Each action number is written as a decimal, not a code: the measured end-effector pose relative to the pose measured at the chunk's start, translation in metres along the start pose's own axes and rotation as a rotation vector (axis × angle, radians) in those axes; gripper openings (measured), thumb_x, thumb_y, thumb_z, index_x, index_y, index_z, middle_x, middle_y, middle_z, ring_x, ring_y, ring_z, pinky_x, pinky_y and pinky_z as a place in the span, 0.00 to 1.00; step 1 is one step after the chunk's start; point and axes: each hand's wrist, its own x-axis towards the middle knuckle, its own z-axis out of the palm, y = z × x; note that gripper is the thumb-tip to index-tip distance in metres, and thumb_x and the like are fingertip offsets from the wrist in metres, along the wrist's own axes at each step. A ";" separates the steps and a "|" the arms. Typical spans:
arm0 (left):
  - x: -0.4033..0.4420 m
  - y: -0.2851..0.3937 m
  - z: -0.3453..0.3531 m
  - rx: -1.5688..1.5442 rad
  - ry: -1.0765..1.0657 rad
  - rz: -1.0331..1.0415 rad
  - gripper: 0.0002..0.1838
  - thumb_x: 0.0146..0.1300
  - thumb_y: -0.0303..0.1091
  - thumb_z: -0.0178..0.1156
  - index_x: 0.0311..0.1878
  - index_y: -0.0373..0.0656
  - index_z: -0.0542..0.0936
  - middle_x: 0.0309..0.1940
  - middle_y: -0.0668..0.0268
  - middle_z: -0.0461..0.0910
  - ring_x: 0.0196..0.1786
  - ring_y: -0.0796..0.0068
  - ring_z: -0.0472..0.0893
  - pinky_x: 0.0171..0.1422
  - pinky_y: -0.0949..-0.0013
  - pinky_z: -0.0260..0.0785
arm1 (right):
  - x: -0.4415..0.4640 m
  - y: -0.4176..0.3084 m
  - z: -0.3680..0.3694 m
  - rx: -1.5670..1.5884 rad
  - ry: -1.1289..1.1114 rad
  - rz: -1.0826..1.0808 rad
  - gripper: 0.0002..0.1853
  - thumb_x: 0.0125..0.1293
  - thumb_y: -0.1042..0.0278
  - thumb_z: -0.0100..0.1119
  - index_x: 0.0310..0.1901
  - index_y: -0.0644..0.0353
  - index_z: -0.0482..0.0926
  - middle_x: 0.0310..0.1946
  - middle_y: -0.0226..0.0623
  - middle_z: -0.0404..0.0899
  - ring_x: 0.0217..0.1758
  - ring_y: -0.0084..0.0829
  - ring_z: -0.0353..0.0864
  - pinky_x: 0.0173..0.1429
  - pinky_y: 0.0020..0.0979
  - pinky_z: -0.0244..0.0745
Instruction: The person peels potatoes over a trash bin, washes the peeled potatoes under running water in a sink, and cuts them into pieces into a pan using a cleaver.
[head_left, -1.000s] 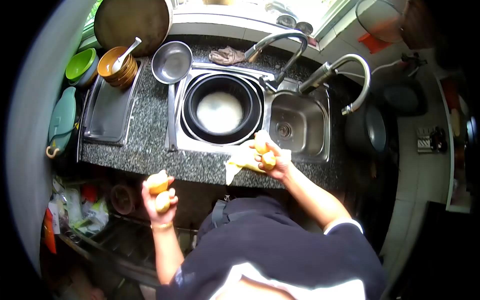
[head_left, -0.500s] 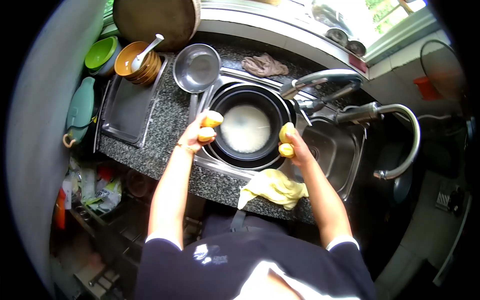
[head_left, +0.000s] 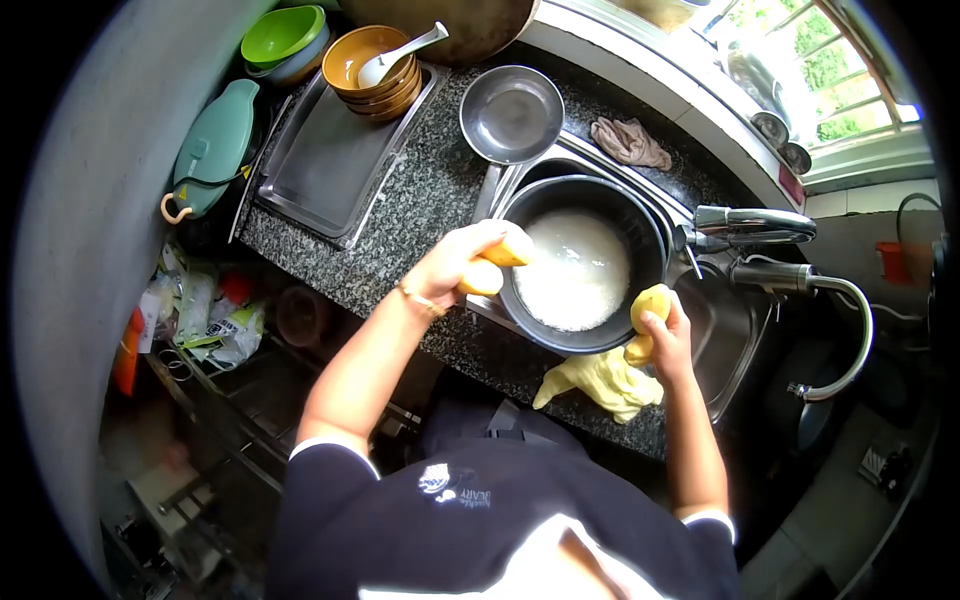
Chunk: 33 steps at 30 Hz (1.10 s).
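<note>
A black pot with cloudy whitish liquid in it is over the left sink basin, its near rim overlapping the basin's front edge. My left hand grips its left side, two yellow pieces, perhaps grip pads, showing at the fingers. On the right side my right hand is closed round the rim with similar yellow pieces between skin and pot. The exact grip under the yellow pieces is hidden. A crumpled yellow cloth lies on the counter edge just below the pot.
Behind the pot are a long-handled metal pan and a brownish rag. Two taps reach over the right basin. At left stand a metal tray, stacked brown bowls, green bowl and teal lidded item.
My hands have come from in front of the counter up to both sides of the pot and closed on it. The pot looks larger and raised. The view has turned and shifted.
</note>
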 end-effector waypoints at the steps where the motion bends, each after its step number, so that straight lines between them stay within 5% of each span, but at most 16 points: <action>1: -0.017 0.013 0.002 0.013 0.068 0.003 0.16 0.67 0.38 0.48 0.44 0.34 0.76 0.38 0.61 0.79 0.39 0.75 0.79 0.46 0.74 0.71 | -0.008 -0.020 0.013 -0.006 0.000 -0.019 0.13 0.58 0.70 0.57 0.43 0.62 0.69 0.35 0.30 0.72 0.37 0.20 0.71 0.44 0.23 0.68; 5: -0.073 0.048 -0.040 -0.130 0.136 0.073 0.20 0.67 0.43 0.49 0.50 0.34 0.70 0.37 0.56 0.79 0.27 0.74 0.79 0.26 0.74 0.75 | -0.018 -0.065 0.067 -0.071 -0.046 -0.134 0.17 0.55 0.68 0.61 0.44 0.62 0.69 0.35 0.31 0.71 0.38 0.22 0.70 0.44 0.26 0.69; 18: -0.137 0.070 -0.180 0.040 0.473 0.060 0.18 0.67 0.47 0.49 0.46 0.41 0.73 0.32 0.63 0.78 0.23 0.75 0.77 0.21 0.74 0.72 | 0.028 -0.003 0.249 -0.224 -0.070 -0.230 0.22 0.52 0.60 0.63 0.44 0.65 0.72 0.36 0.41 0.67 0.41 0.36 0.71 0.47 0.32 0.67; 27: -0.136 0.048 -0.196 0.002 0.485 0.014 0.20 0.66 0.49 0.50 0.45 0.40 0.73 0.32 0.62 0.77 0.23 0.76 0.76 0.21 0.76 0.71 | 0.031 0.007 0.245 -0.276 -0.078 -0.152 0.22 0.52 0.60 0.63 0.45 0.64 0.72 0.37 0.40 0.68 0.42 0.38 0.72 0.48 0.33 0.67; 30: -0.137 0.051 -0.185 0.075 0.613 0.093 0.20 0.65 0.48 0.53 0.47 0.39 0.73 0.32 0.63 0.77 0.25 0.78 0.77 0.23 0.78 0.71 | 0.027 0.017 0.218 -0.182 0.010 -0.334 0.21 0.55 0.61 0.62 0.48 0.61 0.70 0.42 0.35 0.69 0.45 0.31 0.71 0.51 0.31 0.69; 32: -0.137 0.057 -0.152 0.126 0.621 0.202 0.22 0.66 0.49 0.50 0.47 0.37 0.72 0.32 0.62 0.77 0.26 0.77 0.77 0.24 0.78 0.72 | 0.025 0.020 0.182 0.100 0.128 0.091 0.23 0.55 0.63 0.60 0.50 0.62 0.66 0.42 0.39 0.71 0.45 0.31 0.73 0.50 0.34 0.72; 33: -0.136 0.056 -0.139 0.150 0.591 0.256 0.22 0.66 0.49 0.50 0.47 0.36 0.72 0.32 0.61 0.77 0.26 0.77 0.77 0.24 0.78 0.72 | 0.033 0.039 0.159 0.168 0.258 0.074 0.23 0.55 0.65 0.60 0.50 0.64 0.65 0.40 0.41 0.74 0.43 0.33 0.75 0.49 0.34 0.73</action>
